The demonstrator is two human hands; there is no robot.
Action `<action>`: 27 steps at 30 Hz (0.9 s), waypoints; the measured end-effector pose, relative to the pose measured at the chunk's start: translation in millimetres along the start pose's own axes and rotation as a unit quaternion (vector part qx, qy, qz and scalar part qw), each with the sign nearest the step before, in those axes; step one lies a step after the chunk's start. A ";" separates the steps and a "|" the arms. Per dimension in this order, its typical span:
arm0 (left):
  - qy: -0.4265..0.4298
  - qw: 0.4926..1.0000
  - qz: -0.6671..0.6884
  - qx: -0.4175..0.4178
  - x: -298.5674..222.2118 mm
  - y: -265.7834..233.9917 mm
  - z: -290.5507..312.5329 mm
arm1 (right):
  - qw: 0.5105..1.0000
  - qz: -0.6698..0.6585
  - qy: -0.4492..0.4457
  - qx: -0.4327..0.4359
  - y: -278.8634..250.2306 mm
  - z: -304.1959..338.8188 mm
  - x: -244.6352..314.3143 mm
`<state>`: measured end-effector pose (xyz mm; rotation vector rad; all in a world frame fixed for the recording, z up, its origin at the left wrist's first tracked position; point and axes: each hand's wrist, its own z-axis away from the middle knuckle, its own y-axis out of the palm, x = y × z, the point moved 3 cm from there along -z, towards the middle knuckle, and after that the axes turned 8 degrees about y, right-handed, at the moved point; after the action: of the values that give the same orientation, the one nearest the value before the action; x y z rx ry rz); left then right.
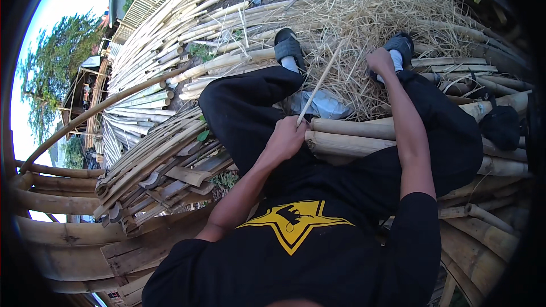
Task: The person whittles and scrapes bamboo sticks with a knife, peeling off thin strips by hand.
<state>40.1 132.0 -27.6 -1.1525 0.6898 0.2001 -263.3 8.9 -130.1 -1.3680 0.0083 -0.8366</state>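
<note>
My left hand is closed round the lower end of a thin pale bamboo strip, in front of my lap. The strip slants up and away to the right, its far end over a heap of shavings. My right hand is stretched out farther, beside my right shoe. Its fingers are curled closed; what they hold, if anything, is hidden. Thick bamboo poles lie between my legs, just right of my left hand. A crumpled whitish plastic sheet lies beyond them.
Many long bamboo poles are stacked at the far left. Nearer, split bamboo pieces form a pile. A long curved pole crosses the left side. A dark bag-like object rests on bamboo at my right.
</note>
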 end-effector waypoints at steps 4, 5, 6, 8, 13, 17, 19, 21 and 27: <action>-0.018 0.998 0.027 -0.060 16.7 -14.3 14.4 | 0.988 -0.119 0.094 -0.040 -20.1 4.6 -15.8; -0.024 0.999 0.018 -0.044 16.8 -15.9 11.1 | 0.992 -0.110 0.051 -0.024 -23.1 12.5 4.0; -0.017 0.999 0.008 -0.030 13.6 -18.3 0.0 | 0.994 -0.104 0.010 -0.021 -31.7 10.6 19.9; -0.004 0.999 0.021 -0.044 10.4 -19.1 -16.9 | 0.995 -0.082 -0.021 -0.059 -30.4 9.0 38.8; 0.015 0.997 -0.017 -0.079 -2.2 -23.2 -31.0 | 0.987 -0.089 -0.107 0.075 -36.6 69.6 77.6; 0.024 0.977 -0.162 -0.135 -3.0 -19.2 -48.0 | 0.986 -0.028 -0.137 0.086 -6.1 103.3 92.5; 0.025 0.968 -0.200 -0.147 -5.2 -18.7 -52.4 | 0.976 -0.008 -0.185 0.113 2.5 120.0 101.1; 0.040 0.969 -0.206 -0.133 -1.7 -14.4 -58.7 | 0.975 0.004 -0.200 0.097 12.5 125.8 103.8; 0.053 0.978 -0.177 -0.099 -1.7 -5.3 -62.9 | 0.976 -0.012 -0.205 0.078 23.6 117.8 93.3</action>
<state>16.2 74.2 -36.9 -1.4649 0.5545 -0.0987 -129.3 59.1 -78.6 -1.3710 -0.3871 -0.5486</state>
